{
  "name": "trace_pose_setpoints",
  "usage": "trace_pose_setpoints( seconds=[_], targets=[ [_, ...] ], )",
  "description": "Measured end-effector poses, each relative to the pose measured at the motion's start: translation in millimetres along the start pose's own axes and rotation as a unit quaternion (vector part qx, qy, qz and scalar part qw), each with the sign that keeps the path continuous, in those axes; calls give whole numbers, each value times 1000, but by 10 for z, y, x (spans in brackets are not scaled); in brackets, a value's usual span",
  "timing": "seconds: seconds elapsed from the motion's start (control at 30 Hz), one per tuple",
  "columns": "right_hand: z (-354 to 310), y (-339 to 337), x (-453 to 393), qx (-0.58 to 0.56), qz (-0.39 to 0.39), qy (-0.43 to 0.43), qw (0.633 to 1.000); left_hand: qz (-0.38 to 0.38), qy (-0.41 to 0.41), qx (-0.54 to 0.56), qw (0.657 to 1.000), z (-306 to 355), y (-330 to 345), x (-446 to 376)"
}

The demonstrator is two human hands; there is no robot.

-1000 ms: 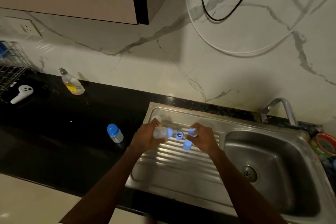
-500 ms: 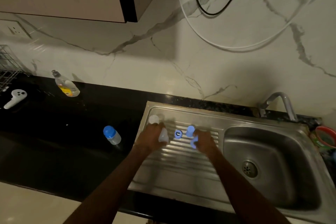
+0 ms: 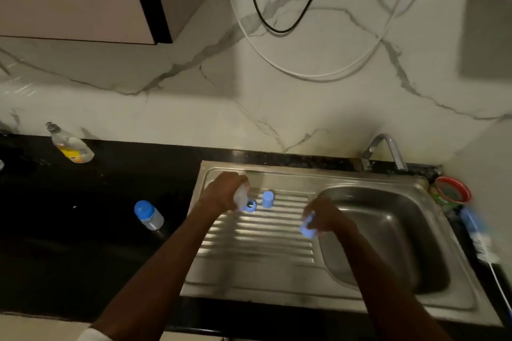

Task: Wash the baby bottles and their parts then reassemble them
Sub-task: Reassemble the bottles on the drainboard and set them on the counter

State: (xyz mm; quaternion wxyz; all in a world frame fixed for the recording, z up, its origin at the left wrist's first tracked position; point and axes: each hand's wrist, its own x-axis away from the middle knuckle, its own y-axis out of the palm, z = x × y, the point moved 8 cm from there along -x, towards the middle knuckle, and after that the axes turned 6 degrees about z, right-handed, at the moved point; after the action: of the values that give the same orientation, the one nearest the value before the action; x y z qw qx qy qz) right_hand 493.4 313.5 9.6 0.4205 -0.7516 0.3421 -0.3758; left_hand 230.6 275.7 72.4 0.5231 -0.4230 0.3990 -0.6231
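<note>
Left hand [image 3: 221, 193] gripping clear bottle [image 3: 240, 196], right hand [image 3: 324, 216] holding what looks like a blue cap [image 3: 307, 228], steel drainboard [image 3: 257, 252], marble wall [image 3: 304, 97]

Capped bottle [image 3: 148, 215] on counter; blue cap [image 3: 267, 199] on drainboard.

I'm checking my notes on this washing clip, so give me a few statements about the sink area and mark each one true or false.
1. The right hand holds a blue cap. True.
2. The left hand is empty. False: it grips a clear bottle.
3. A capped baby bottle lies on the black counter. True.
4. Water runs from the tap. False: no stream shows.
5. A blue cap stands in the basin. False: the standing blue cap is on the ribbed drainboard.
</note>
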Motion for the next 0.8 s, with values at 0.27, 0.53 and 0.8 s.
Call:
trace_pose_setpoints(
  seconds=[0.27, 0.53, 0.8],
  targets=[
    [-765, -1692, 333, -864, 102, -166, 465, 230, -55, 588, 774, 14, -804, 122],
    [-61, 235, 296, -527, 82, 91, 841, 100, -85, 269, 954, -267, 263, 507],
    [-640, 29, 338, -614, 94, 47, 783, 103, -58, 388, 914, -83, 287, 660]
  ],
)
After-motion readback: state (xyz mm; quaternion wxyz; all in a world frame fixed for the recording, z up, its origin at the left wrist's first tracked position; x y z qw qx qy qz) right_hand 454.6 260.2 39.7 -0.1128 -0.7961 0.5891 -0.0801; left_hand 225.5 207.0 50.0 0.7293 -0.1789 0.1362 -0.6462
